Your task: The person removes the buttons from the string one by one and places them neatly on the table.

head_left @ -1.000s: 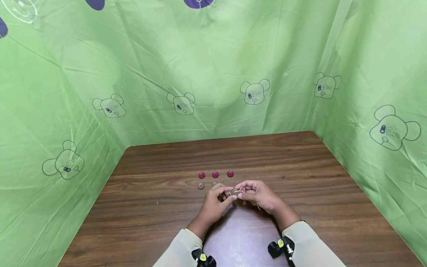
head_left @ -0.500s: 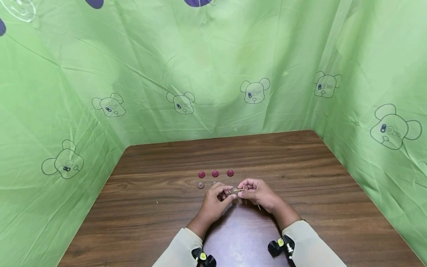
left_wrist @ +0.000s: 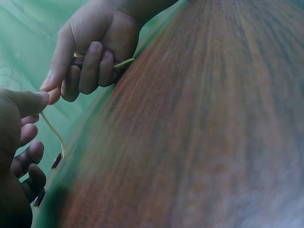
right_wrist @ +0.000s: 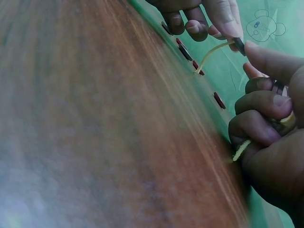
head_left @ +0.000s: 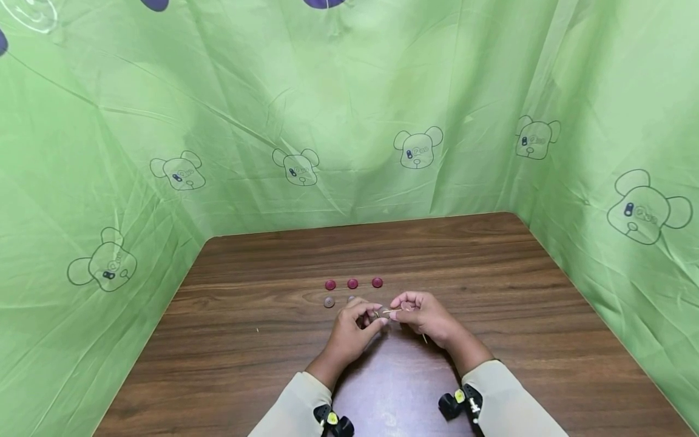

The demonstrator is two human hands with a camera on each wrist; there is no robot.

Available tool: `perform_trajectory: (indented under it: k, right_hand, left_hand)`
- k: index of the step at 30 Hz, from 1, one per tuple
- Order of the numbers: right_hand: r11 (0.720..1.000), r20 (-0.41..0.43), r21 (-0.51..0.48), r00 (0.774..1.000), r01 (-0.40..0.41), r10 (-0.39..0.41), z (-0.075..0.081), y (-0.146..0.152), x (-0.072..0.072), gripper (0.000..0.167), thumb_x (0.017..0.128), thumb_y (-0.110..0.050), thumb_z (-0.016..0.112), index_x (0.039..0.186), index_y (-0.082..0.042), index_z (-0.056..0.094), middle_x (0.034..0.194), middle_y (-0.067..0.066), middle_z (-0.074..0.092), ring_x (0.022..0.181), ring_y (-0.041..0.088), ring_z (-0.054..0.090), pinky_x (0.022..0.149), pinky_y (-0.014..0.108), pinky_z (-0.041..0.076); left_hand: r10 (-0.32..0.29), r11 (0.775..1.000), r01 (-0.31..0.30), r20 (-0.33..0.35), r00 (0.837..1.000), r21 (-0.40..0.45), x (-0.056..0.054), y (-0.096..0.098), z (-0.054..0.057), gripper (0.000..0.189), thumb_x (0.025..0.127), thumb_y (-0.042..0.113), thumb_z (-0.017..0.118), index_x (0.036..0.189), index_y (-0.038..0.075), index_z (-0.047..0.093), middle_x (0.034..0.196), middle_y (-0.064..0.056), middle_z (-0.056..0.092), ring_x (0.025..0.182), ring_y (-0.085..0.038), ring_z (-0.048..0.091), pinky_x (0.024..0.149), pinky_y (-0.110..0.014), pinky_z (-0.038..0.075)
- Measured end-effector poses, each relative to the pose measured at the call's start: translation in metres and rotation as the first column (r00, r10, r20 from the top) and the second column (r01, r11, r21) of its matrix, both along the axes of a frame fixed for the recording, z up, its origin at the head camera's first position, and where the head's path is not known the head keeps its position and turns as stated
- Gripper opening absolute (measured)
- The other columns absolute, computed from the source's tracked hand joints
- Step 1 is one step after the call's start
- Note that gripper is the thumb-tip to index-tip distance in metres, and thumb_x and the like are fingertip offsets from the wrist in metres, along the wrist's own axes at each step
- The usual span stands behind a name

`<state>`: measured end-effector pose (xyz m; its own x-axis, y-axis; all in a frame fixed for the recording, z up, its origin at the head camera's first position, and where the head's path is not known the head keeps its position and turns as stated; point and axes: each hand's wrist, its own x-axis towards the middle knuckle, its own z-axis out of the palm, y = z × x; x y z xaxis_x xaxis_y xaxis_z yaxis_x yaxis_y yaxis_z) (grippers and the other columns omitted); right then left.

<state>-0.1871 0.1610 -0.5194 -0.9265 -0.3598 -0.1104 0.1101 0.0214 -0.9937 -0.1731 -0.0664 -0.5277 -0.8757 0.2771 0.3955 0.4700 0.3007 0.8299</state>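
Observation:
Just in front of the near button row, both hands meet above the table. My left hand (head_left: 349,332) pinches a grey-brown button (right_wrist: 240,46) between thumb and fingertips. A thin yellow string (left_wrist: 54,130) runs at this button, and one end of it dangles below in both wrist views. My right hand (head_left: 428,315) pinches the string (head_left: 392,311) close beside the button with thumb and forefinger. Its other fingers curl inward, with a string end (right_wrist: 242,149) poking out below them. Something dark (left_wrist: 78,61) shows between these curled fingers, mostly hidden.
Three dark red buttons, among them a middle one (head_left: 352,283), lie in a row on the brown wooden table (head_left: 262,376). Nearer lie a grey button (head_left: 329,301) and another (head_left: 351,299) partly behind my left hand. Green curtain (head_left: 349,109) surrounds the table's back and sides.
My right fingertips have shifted slightly right, away from the button, and a straighter length of string shows between the hands. The left hand stays in place.

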Motion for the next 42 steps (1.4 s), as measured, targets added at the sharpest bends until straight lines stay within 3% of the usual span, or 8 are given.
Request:
perform_trajectory:
  k: [16, 26, 35, 42]
  right_hand:
    - [0.999, -0.031, 0.045, 0.999, 0.031, -0.03, 0.001, 0.0, 0.0, 0.022, 0.098, -0.007, 0.075, 0.107, 0.012, 0.068, 0.065, -0.014, 0.051, 0.051, 0.001, 0.039, 0.048, 0.018, 0.032]
    - [0.999, -0.042, 0.014, 0.998, 0.044, -0.043, 0.001, 0.005, -0.001, 0.011, 0.099, -0.005, 0.072, 0.101, 0.005, 0.068, 0.063, -0.011, 0.049, 0.051, 0.003, 0.039, 0.049, 0.019, 0.032]
    - [0.999, -0.05, -0.009, 0.997, 0.05, -0.05, 0.004, 0.008, 0.0, 0.015, 0.1, -0.001, 0.067, 0.106, 0.013, 0.064, 0.062, -0.011, 0.047, 0.051, 0.002, 0.037, 0.049, 0.019, 0.03]
    - [0.998, -0.068, -0.008, 0.996, 0.062, -0.063, 0.005, 0.011, 0.0, 0.008, 0.1, 0.0, 0.065, 0.103, 0.007, 0.065, 0.061, -0.012, 0.045, 0.051, 0.002, 0.036, 0.049, 0.019, 0.029]
  left_hand:
    - [0.03, 1.0, -0.03, -0.01, 1.0, -0.002, 0.0, -0.001, -0.001, 0.022, 0.089, 0.005, 0.089, 0.11, 0.003, 0.083, 0.093, -0.012, 0.07, 0.079, -0.026, 0.065, 0.071, -0.021, 0.054]
    - [0.041, 0.999, -0.041, 0.014, 0.999, 0.01, -0.002, -0.001, -0.002, 0.024, 0.088, 0.005, 0.089, 0.112, 0.003, 0.084, 0.095, -0.019, 0.07, 0.077, -0.013, 0.062, 0.07, -0.018, 0.053]
    - [0.077, 0.997, -0.077, 0.011, 0.997, 0.005, -0.002, -0.001, -0.004, 0.024, 0.088, 0.007, 0.09, 0.111, 0.008, 0.085, 0.095, -0.008, 0.07, 0.076, -0.014, 0.063, 0.069, -0.021, 0.055]
    - [0.088, 0.996, -0.088, -0.007, 0.996, 0.0, -0.002, -0.002, -0.002, 0.025, 0.088, 0.01, 0.09, 0.112, 0.009, 0.085, 0.1, -0.009, 0.071, 0.076, -0.019, 0.064, 0.068, -0.026, 0.057]
